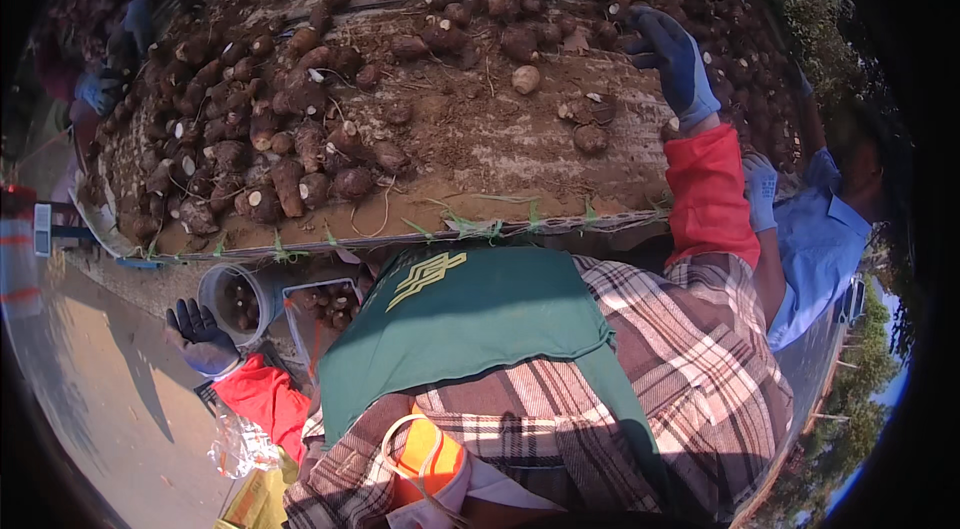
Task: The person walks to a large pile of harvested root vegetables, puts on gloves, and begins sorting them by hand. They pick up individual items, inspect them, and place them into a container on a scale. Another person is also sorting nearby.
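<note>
My left hand [201,345], in a dark-palmed work glove, is held out low at the left. Its fingers are spread, and it holds nothing. Just beside it is a translucent plastic bucket [268,304] with some brown taro corms [241,301] inside. My right hand [679,71], gloved in blue, reaches over the soil-covered table [487,169], with its fingers apart and nothing visible in them. Past its fingertips lie many taro corms [517,45], several with pale cut ends. A peeled-looking pale corm [526,79] sits alone to the left of this hand.
A large pile of corms [262,123] covers the table's left side. Below its edge, a white-rimmed crate [300,334] holds more corms. Co-workers' gloved hands show at the left [97,90] and close by my right arm [760,187]. Green twine [480,225] lines the table edge.
</note>
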A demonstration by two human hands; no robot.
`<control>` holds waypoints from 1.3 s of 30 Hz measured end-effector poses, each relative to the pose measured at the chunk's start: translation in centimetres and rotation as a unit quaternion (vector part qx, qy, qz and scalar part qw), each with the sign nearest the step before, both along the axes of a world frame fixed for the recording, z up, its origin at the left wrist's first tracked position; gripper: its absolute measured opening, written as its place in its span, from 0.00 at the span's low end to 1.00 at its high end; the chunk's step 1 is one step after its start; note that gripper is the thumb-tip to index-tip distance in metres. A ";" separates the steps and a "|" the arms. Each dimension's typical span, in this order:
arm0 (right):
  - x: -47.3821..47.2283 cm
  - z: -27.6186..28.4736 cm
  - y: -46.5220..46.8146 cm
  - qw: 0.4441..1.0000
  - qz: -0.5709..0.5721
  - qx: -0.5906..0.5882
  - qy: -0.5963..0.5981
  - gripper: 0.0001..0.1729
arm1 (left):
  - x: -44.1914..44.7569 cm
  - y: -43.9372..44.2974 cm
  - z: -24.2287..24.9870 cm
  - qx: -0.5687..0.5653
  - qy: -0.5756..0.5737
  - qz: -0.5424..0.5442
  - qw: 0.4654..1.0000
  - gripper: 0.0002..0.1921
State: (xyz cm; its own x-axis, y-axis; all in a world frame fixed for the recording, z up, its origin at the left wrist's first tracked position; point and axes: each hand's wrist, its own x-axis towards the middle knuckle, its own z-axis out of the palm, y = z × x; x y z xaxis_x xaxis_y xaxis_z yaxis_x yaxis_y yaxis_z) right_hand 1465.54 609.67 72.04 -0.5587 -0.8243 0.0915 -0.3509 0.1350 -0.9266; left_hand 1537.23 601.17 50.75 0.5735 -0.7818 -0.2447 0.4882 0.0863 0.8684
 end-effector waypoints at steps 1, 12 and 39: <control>-2.4 -0.2 2.2 0.999 -0.046 0.003 -0.003 0.21 | -1.9 -0.9 1.8 -0.003 -0.105 -0.018 0.994 0.29; -12.6 -9.2 14.8 0.883 -0.121 0.388 0.237 0.43 | -19.9 -4.0 9.4 -0.210 -0.384 -0.325 0.839 0.19; -19.1 -8.7 5.6 0.997 -0.047 0.018 -0.059 0.26 | -25.4 -4.9 12.7 -0.131 -0.379 -0.439 0.804 0.16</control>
